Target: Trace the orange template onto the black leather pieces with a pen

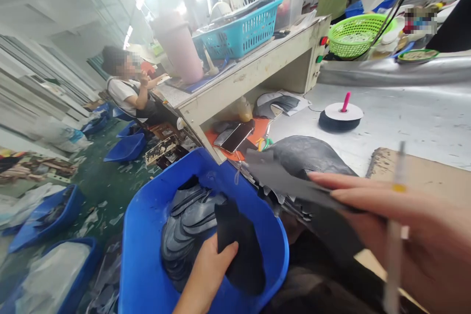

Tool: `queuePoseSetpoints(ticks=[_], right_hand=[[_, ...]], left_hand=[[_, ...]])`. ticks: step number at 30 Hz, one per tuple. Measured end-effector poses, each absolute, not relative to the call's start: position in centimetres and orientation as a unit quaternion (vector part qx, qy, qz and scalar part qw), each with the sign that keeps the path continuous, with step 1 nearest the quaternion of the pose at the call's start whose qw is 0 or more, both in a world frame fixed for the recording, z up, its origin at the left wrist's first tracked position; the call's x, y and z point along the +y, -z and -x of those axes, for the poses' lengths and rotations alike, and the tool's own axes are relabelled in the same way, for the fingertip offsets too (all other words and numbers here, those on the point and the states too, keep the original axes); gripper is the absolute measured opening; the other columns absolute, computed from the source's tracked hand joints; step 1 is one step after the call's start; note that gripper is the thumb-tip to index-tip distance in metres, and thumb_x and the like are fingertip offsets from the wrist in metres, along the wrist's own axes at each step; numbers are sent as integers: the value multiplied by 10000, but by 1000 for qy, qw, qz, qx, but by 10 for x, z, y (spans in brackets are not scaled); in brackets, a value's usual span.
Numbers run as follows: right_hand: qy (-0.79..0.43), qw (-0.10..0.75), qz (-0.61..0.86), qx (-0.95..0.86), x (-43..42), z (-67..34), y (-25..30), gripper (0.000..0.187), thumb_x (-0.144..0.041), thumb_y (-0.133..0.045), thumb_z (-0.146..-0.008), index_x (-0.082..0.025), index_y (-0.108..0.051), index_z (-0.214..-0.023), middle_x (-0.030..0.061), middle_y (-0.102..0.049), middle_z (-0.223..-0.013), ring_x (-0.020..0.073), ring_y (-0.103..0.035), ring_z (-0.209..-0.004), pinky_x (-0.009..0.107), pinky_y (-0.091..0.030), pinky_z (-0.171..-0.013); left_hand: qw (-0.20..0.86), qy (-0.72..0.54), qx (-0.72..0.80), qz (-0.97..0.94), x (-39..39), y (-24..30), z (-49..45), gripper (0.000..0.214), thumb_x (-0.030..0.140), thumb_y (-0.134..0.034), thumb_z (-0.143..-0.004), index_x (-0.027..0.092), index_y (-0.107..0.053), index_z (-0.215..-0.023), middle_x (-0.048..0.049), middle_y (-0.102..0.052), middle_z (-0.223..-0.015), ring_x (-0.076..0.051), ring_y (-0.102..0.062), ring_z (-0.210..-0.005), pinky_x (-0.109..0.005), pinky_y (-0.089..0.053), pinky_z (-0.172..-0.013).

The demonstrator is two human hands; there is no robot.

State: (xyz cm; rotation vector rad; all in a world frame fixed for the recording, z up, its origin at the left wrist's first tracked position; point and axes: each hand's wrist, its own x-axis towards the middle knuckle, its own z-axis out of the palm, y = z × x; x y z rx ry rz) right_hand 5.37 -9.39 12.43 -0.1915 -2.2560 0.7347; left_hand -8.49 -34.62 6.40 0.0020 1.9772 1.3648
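Hands apart, we have our left hand (213, 261) pinching a flat, black, curved piece of leather-like sheet (246, 256), thumb laid over its near face, above a deep blue plastic tub (133, 223). Behind it, inside the tub, lies a fanned stack of dark grey, rounded pieces (187, 228). Our right hand (408, 221) is blurred: its fingers lie along a long, dark grey strip of similar sheet (329, 221), but we cannot tell how firmly they close on it, nor whether they grip the slim, translucent pen-like tool with a yellow band (393, 250) that crosses them. We judge the black piece light and pliable — firm enough to keep its outline, yet likely to droop at the far end if taken by one tip. A broad pinch near the middle of an edge, thumb on one face and fingers behind, should steady it best. It looks unlikely to break, though smooth faces may slide on one another, as could the loose dark grey sheets (309, 152) on the silvery bench (415, 103).
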Motion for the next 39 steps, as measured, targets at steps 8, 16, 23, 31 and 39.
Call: queuePoseSetpoints(ticks=[8, 16, 23, 31, 39], right_hand=[[-319, 361, -101, -870, -159, -33, -79, 251, -107, -336, -913, -187, -571, -876, 56, -721, -931, 133, -696, -833, 221, -572, -754], [-425, 289, 42, -857, -149, -42, -76, 187, -262, -428, -920, -214, -605, -954, 25, -717, -837, 136, -690, -690, 200, -560, -631], [-521, 229, 291, -769, -100, -27, -92, 344, -478, -487, -829, -173, -618, -919, 8, -633, -663, 136, -563, -539, 195, -424, -430], [-587, 264, 250, -723, -106, -20, -92, 349, -447, -517, -824, -158, -638, -977, 14, -632, -661, 136, -568, -569, 195, -434, -471], [-504, 267, 149, -808, -111, -25, -82, 261, -363, -484, -877, -178, -653, -949, -2, -643, -647, 107, -550, -507, 185, -433, -490]], left_hand=[[370, -667, 646, 36, -307, -96, 42, 456, 360, -778, -602, 143, -685, -992, -76, -719, -818, -244, -642, -835, -331, -463, -781], [403, -658, 635, 31, -311, -93, 44, 448, 397, -749, -632, 163, -679, -1008, -84, -717, -873, -235, -647, -844, -319, -479, -755], [394, -552, 734, 27, -354, -110, 76, 482, 391, -737, -637, 198, -660, -1073, -67, -728, -909, -262, -659, -867, -371, -506, -781], [242, -481, 842, -34, -347, -115, 76, 615, 423, -734, -558, 199, -648, -1124, -69, -683, -1124, -303, -560, -1132, -385, -410, -986], [134, -277, 933, -186, -322, -129, 69, 590, 357, -585, -701, 308, -525, -1286, 17, -732, -844, -219, -668, -822, -293, -494, -758]])
